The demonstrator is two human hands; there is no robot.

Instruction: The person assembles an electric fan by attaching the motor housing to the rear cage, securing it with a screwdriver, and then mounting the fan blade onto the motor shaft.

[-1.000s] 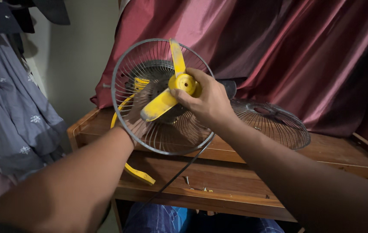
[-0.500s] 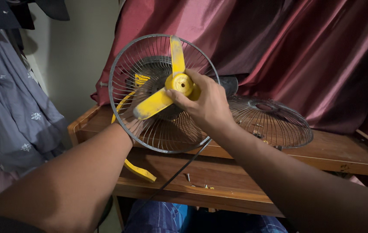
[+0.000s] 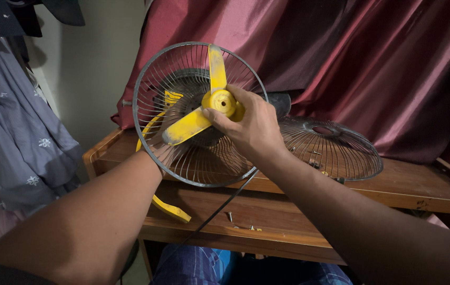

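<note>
The yellow fan blade [image 3: 193,124] has turned slightly, its lower vane dipping, so the hub looks free to rotate. The right hand [image 3: 251,129] pinches that glossy plastic hub inside the rear wire guard [image 3: 146,84]. The left hand [image 3: 156,153] is hidden behind; grip unclear. The domed front grille [image 3: 341,153] lies on the wooden bench [image 3: 409,184].

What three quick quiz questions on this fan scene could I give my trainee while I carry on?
1. True or false: the right hand grips the yellow hub of the fan blades.
2. Where does the loose wire guard lie? A. on the wooden table, right of the fan; B. on the floor; C. on the curtain.
3. What colour is the curtain behind the fan?

Key: 1 true. 2 A. 3 dark red. The left hand is hidden behind the rear guard.
</note>
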